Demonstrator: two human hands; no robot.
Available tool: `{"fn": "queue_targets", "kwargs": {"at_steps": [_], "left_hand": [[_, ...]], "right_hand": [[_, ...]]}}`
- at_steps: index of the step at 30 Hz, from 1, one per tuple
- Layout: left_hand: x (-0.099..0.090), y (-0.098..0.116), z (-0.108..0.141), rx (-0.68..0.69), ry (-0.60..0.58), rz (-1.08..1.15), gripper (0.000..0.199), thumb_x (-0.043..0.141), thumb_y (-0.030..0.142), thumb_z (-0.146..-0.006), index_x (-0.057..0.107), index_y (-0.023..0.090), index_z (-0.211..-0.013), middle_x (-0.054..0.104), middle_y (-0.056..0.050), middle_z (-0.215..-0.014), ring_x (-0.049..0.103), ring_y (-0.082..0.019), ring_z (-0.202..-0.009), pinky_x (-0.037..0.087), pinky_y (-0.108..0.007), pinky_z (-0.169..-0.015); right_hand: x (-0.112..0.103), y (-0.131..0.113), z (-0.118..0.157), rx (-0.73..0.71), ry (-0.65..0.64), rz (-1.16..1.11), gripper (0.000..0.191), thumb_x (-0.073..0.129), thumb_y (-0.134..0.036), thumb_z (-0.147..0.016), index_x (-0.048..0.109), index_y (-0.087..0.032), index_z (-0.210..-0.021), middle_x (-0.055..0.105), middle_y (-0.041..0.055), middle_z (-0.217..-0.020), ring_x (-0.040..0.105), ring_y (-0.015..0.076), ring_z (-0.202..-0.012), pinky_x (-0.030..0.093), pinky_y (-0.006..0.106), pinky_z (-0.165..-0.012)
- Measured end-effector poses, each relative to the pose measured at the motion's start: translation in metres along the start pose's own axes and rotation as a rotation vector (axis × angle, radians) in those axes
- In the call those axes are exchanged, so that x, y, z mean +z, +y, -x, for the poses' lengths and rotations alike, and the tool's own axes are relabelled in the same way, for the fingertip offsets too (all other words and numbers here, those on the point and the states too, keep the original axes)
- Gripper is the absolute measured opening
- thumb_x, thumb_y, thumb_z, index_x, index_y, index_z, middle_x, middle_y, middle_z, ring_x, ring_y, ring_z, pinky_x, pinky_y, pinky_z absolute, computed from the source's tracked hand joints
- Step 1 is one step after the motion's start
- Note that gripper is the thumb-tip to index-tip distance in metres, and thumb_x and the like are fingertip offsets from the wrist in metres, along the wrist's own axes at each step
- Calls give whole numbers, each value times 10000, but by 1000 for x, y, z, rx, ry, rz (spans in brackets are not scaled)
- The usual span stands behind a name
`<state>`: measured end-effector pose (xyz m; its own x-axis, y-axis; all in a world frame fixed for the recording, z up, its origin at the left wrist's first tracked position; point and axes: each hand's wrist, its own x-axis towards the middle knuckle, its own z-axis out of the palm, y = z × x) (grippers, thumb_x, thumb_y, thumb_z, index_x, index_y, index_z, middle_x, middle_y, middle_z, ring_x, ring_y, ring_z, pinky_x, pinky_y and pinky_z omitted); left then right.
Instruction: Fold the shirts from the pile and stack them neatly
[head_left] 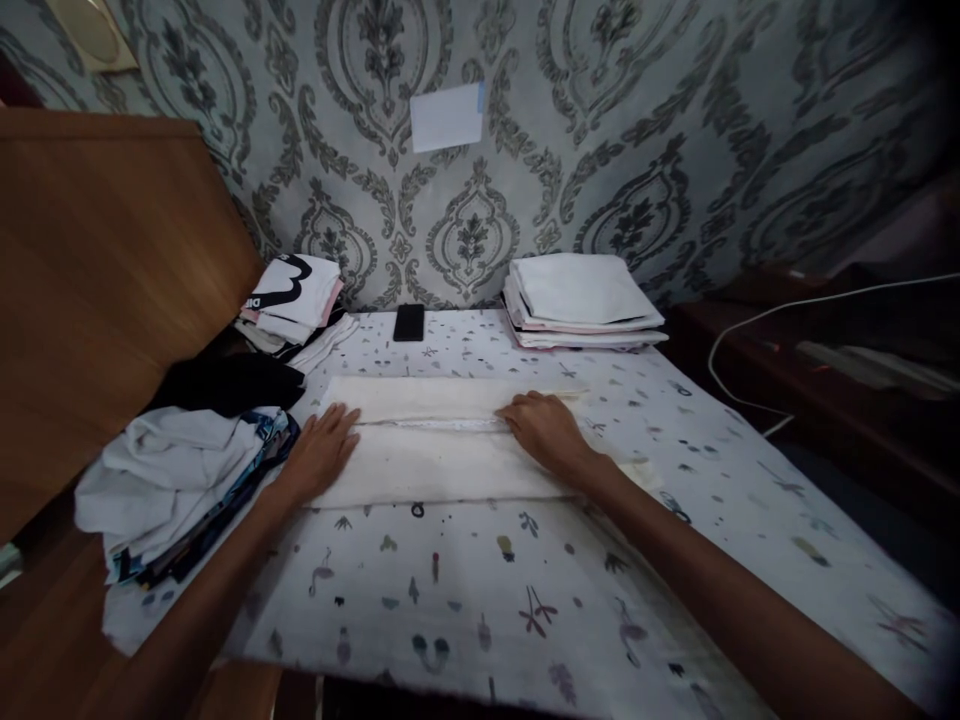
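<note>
A cream cloth (427, 465) lies flat before me, its two long edges folded inward so they nearly meet along the middle. A narrow whitish gap shows between them. My left hand (324, 450) rests on the cloth's left end with the fingers stretched out. Toward the right end, my right hand (546, 432) is at the middle gap, its fingers curled and closed on the folded edge. The fingertips are partly hidden under the hand. Loose ends of the cloth stick out to the right, beyond my right wrist.
The cloth lies on a patterned white sheet (465, 600). Folded clothes stand in a stack (585, 290) at back right, a pile (289, 295) at back left and a heap (180, 470) at left. A dark phone (409, 323) lies near the wall. A wooden panel (112, 290) borders the left.
</note>
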<state>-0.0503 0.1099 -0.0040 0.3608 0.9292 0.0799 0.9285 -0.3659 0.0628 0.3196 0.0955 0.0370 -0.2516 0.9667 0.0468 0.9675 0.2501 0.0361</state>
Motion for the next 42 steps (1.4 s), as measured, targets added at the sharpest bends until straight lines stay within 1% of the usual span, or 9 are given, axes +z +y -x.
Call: {"fn": "queue_targets", "kwargs": {"at_steps": [3,6,9,12,17,23,30,38,42], "left_hand": [[-13,1,-9,19,-35,40,544,273,392,-1016,390,189,-1506,397,-133,-1574,293,-254,-1492,225,-510,-1206],[-25,15,-33,23,-45,92,588,240,423,-1022,318,156,-1539,338,-140,-1602,234,-245,-1512,187,-489,-1221],[-25,38,-58,65,-52,139,603,215,451,-1029,283,157,-1551,290,-133,-1623,205,-231,-1520,195,-468,-1221],[-10,53,-70,73,-87,109,592,234,453,-1031,314,158,-1538,276,-136,-1626,208,-248,-1520,213,-500,-1212],[10,51,-65,35,-53,56,594,216,489,-1032,341,197,-1534,269,-103,-1632,197,-249,-1524,188,-534,-1219],[6,42,-66,0,-97,67,615,207,512,-1030,317,198,-1547,236,-103,-1642,168,-252,-1530,171,-562,-1215],[3,18,-67,-130,-61,-36,623,231,489,-1025,326,154,-1541,259,-146,-1629,208,-285,-1519,224,-583,-1193],[5,17,-68,-152,-54,-53,628,217,482,-1008,349,168,-1535,283,-131,-1623,219,-284,-1515,262,-582,-1180],[6,15,-68,-138,-27,-39,624,229,471,-1002,380,157,-1519,312,-148,-1609,249,-302,-1505,268,-607,-1168]], "right_hand": [[-11,-15,-7,16,15,-2,337,420,-107,-945,748,-143,-1013,699,179,-1109,597,304,-1057,410,399,-849],[-13,-53,-26,-18,47,-150,389,374,-195,-986,661,-101,-1232,625,199,-1317,558,302,-1206,401,399,-976],[2,-92,-49,-66,39,-324,570,331,-365,-1022,407,-49,-1490,386,200,-1564,344,284,-1448,278,409,-1152],[27,-102,-63,14,-32,-333,690,259,-510,-1024,323,-54,-1537,278,191,-1614,206,276,-1514,173,466,-1205],[48,-71,-62,143,-18,-269,830,177,-627,-1000,290,-9,-1543,235,208,-1623,144,283,-1528,103,475,-1224],[57,-27,-56,257,-13,-215,885,132,-664,-981,299,6,-1534,259,232,-1609,174,308,-1518,117,500,-1218],[69,33,-40,381,62,-177,830,139,-615,-998,334,8,-1510,305,243,-1590,211,320,-1504,173,494,-1202],[67,46,-40,469,50,-251,745,277,-559,-1011,344,-10,-1511,285,230,-1601,186,292,-1516,137,476,-1213],[56,48,-39,483,203,-439,586,364,-470,-1009,514,-60,-1400,448,220,-1516,342,301,-1453,224,483,-1181]]}}
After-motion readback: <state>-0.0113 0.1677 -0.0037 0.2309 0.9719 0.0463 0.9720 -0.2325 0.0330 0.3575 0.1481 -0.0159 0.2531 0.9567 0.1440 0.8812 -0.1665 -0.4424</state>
